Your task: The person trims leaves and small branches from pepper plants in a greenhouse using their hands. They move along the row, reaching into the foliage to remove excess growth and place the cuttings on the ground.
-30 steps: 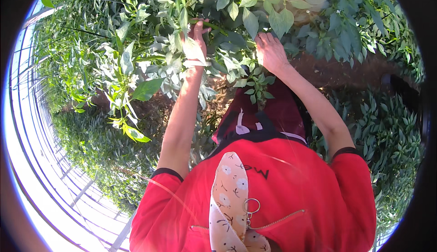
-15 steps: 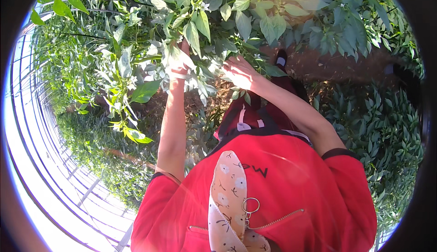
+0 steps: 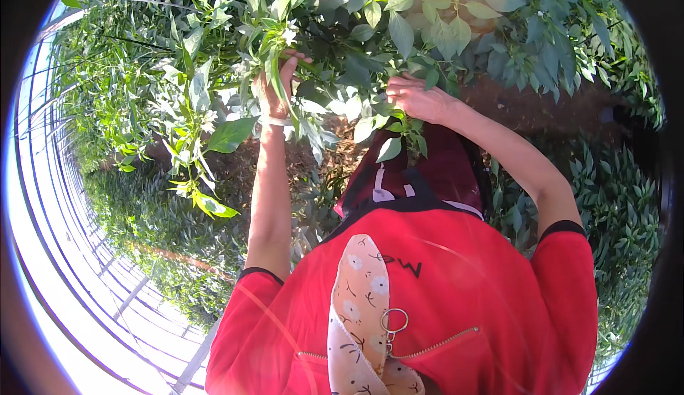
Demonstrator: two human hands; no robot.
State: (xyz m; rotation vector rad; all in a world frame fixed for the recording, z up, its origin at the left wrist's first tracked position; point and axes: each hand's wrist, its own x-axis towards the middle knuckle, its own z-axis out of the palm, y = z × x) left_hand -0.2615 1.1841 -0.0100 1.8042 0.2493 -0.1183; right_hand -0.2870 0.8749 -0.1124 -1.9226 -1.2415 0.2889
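Observation:
Leafy pepper plants (image 3: 399,31) with small white flowers fill the space ahead of me. My left hand (image 3: 276,88) reaches up among the leaves, its thumb and a finger apart; a long leaf (image 3: 276,74) hangs in front of the palm. A white flower (image 3: 288,36) is just above its fingertips. To the right, my right hand (image 3: 422,101) is closed at the edge of the foliage, fingers curled together by a leafy shoot (image 3: 390,127). What lies between those fingers is too small to make out.
A drooping branch (image 3: 192,188) with flowers hangs left of my left forearm. Brown soil (image 3: 513,110) runs between the plant rows on the right. More plants (image 3: 605,202) grow at the right, and a curved frame (image 3: 50,252) with bright covering rises at the far left.
My right hand has moved right, away from my left hand, and its fingers have curled in. My left hand has turned slightly, and the leaves around it have shifted.

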